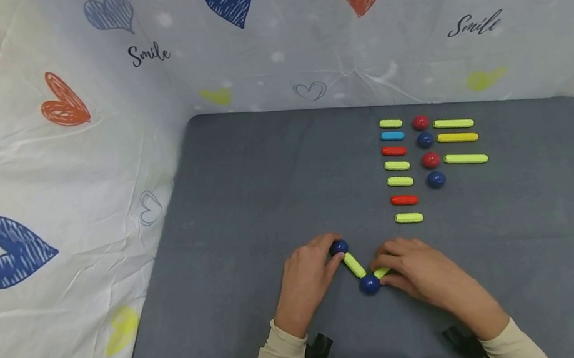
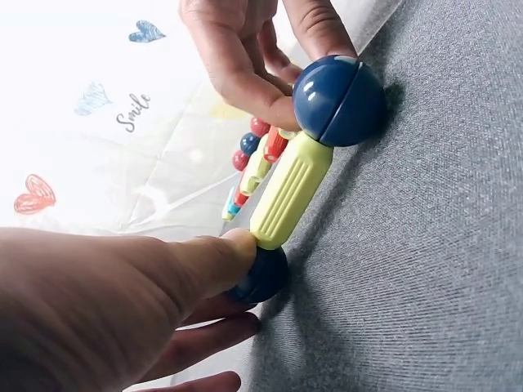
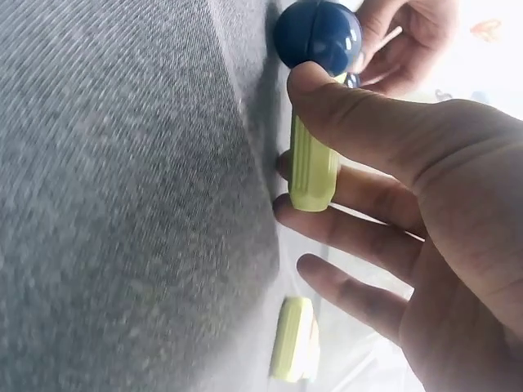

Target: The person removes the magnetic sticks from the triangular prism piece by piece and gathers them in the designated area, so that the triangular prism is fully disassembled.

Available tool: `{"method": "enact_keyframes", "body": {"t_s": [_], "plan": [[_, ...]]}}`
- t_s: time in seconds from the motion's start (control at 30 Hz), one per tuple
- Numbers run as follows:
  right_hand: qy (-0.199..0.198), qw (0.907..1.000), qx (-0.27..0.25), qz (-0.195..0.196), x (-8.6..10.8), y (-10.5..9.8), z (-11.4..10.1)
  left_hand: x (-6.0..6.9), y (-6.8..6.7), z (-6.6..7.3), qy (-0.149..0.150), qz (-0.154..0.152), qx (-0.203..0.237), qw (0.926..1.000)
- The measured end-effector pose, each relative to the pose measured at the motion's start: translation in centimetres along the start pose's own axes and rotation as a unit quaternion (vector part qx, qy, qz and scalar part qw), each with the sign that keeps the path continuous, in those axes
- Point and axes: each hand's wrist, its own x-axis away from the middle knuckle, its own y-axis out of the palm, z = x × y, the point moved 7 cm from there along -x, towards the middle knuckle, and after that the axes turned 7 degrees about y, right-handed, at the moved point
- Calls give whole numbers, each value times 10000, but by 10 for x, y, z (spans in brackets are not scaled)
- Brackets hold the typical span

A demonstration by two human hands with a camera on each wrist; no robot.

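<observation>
My left hand (image 1: 306, 276) pinches a dark blue ball (image 1: 339, 247) between thumb and fingers. A short yellow-green rod (image 1: 354, 265) joins that ball to a second blue ball (image 1: 369, 284) nearer my body. From this second ball another short yellow-green rod (image 3: 312, 175) extends to the right, and my right hand (image 1: 422, 273) grips it, thumb close to the ball. Together the pieces form a V shape low over the grey table. In the left wrist view, the nearer ball (image 2: 339, 100) shows a seam around it, and the left thumb partly covers the far ball.
Right of centre on the grey table (image 1: 243, 186) is a column of short rods (image 1: 397, 166) in yellow-green, blue and red. Beside it lie red and blue balls (image 1: 431, 160) and longer yellow or green rods (image 1: 457, 138). A heart-printed cloth (image 1: 296, 31) hangs behind.
</observation>
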Motion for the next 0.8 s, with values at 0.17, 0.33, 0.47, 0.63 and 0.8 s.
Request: {"method": "enact_keyframes", "body": {"t_s": [0.17, 0.33, 0.47, 0.63, 0.8], "plan": [[204, 9998, -18, 16, 4, -3, 9, 3, -1, 1, 86, -9, -228, 9997], [468, 9989, 57, 21, 7, -6, 17, 7, -3, 2, 98, 4, -395, 9992], [622, 9980, 98, 86, 10, -8, 24, 10, -4, 2, 87, -110, -402, 9991], [658, 9974, 108, 267, 14, -9, 28, 11, -3, 4, 94, -355, -367, 9987], [690, 9971, 117, 309, 16, -9, 31, 11, -3, 5, 61, -451, -339, 9984]]}}
